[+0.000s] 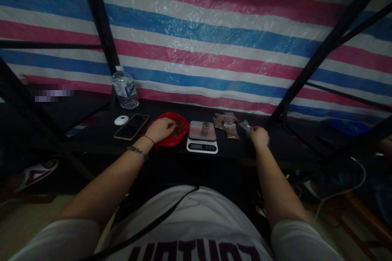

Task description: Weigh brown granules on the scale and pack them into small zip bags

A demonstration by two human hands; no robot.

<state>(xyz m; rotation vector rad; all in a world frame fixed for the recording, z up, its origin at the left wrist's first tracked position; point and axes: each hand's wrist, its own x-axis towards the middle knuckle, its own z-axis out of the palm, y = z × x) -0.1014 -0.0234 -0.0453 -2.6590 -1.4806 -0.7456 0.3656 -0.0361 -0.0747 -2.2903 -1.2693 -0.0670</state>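
My left hand (161,129) is over a red plastic bag (170,143) with its rim spread wide. Its fingertips are drawn together at the small brown pieces (178,128) inside; whether they pinch any is too small to see. To the right stands a white kitchen scale (202,149) with a steel plate and a lit display. A small cup (205,129), with brownish contents at its top, stands on the plate. My right hand (259,136) is closed on a clear plastic bag (245,125). Between scale and right hand lie several small filled clear packets (232,131).
A phone (132,126) and a white round object (121,120) lie left of the red bag. Behind them stands a clear water bottle (125,89). Black metal posts (102,20) frame the black table (226,149), with a striped sheet (196,49) behind.
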